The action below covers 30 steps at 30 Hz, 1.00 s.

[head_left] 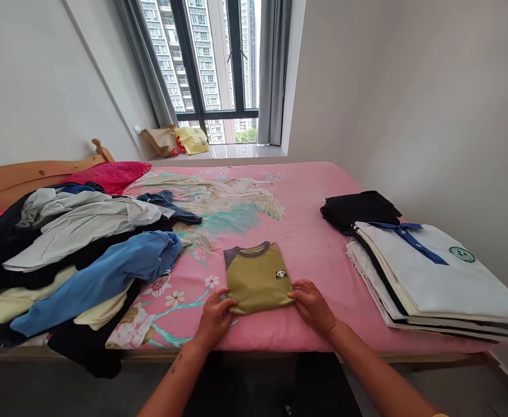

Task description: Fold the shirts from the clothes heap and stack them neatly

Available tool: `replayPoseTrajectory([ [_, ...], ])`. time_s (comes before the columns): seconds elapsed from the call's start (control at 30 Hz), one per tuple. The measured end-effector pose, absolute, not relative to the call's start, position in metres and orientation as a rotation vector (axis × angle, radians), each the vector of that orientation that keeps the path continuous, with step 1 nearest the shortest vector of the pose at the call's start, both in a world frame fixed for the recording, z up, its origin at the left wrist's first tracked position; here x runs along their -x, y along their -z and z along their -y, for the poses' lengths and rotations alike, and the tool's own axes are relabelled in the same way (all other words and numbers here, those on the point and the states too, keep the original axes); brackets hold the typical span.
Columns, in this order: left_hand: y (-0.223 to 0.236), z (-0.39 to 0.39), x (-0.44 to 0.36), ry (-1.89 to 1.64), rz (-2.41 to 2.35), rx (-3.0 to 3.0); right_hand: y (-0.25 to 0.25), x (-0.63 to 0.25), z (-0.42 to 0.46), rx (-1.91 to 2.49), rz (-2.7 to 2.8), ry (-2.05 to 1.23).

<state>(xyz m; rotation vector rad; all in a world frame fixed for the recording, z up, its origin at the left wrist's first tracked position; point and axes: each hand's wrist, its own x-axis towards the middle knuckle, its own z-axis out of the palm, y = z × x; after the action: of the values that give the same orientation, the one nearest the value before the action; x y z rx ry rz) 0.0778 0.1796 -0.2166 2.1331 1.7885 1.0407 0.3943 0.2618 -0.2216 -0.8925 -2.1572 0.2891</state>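
A small olive-green shirt lies folded into a near square on the pink bedsheet. Its grey collar points away from me, and a panda print sits on the right of its chest. My left hand grips the shirt's near left corner between thumb and fingers. At the near right corner, my right hand pinches the edge the same way. Both hands rest low, close to the bed's front edge.
A loose heap of clothes covers the bed's left side. On the right stands a stack of folded shirts, with folded black clothing behind it. A red pillow lies near the wooden headboard. Bags sit on the windowsill.
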Motion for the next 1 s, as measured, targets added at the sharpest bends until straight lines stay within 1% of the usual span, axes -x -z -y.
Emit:
replayPoseTrajectory([
  [0.1, 0.209, -0.179, -0.079, -1.051, -1.738, -2.214, 0.215, -0.395, -0.259, 0.839, 2.147, -0.199],
  [0.2, 0.199, -0.162, -0.076, -1.027, -1.695, -2.301, 0.206, -0.402, -0.243, 0.846, 2.170, -0.175],
  [0.33, 0.187, -0.122, -0.068, -0.724, -1.576, -2.475, 0.199, -0.422, -0.205, 0.855, 2.347, -0.271],
  [0.4, 0.179, -0.112, -0.069, -0.647, -1.549, -2.505, 0.190, -0.425, -0.193, 0.878, 2.368, -0.335],
  [0.5, 0.169, -0.123, -0.087, -0.748, -1.640, -2.486, 0.174, -0.405, -0.191, 0.943, 2.255, -0.370],
  [0.6, 0.171, -0.151, -0.119, -0.797, -1.800, -2.490, 0.167, -0.366, -0.203, 0.982, 2.233, -0.310],
  [0.7, 0.190, -0.166, -0.138, -0.644, -1.938, -2.517, 0.184, -0.341, -0.217, 1.028, 2.408, -0.256],
  [0.8, 0.215, -0.155, -0.128, -0.516, -2.018, -2.477, 0.215, -0.357, -0.225, 1.258, 2.399, -0.276],
  [0.9, 0.228, -0.133, -0.103, -0.549, -2.101, -2.318, 0.236, -0.398, -0.221, 1.553, 2.114, -0.282],
  [1.0, 0.224, -0.123, -0.087, -0.663, -2.169, -2.045, 0.236, -0.425, -0.215, 1.673, 1.948, -0.396],
])
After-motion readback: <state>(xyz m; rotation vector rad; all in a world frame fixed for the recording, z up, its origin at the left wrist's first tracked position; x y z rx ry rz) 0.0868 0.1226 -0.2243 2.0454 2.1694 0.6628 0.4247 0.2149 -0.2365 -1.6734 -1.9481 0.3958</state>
